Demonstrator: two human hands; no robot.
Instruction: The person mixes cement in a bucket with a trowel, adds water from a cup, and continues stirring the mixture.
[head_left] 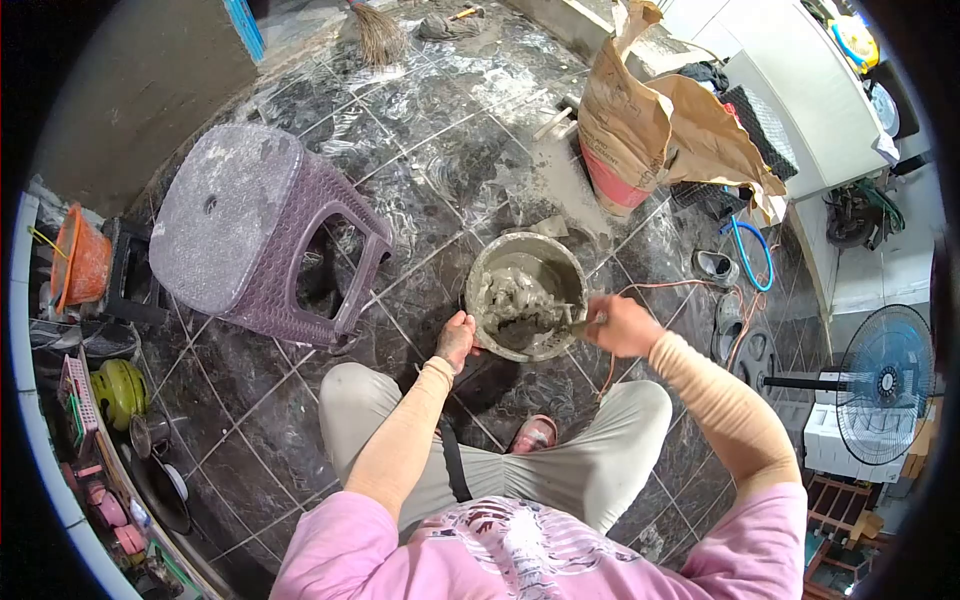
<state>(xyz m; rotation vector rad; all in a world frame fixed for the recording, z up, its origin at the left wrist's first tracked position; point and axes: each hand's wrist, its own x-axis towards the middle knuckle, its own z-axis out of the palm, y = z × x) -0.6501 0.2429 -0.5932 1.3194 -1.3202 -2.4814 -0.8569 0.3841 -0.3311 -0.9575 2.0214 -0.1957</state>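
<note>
A round bucket with wet grey cement mix inside stands on the tiled floor between my knees. My left hand grips its rim at the lower left, fingers wrapped round the edge. On the other side, my right hand is closed round the handle of what looks like a trowel. The tool reaches over the right rim into the mix, and its blade is mostly hidden there. A flat grey piece lies on the floor just behind the bucket.
An open paper cement sack stands behind the bucket to the right. A dusty purple stool is at left. Orange cable and blue hose lie right, near a standing fan. A broom lies far back.
</note>
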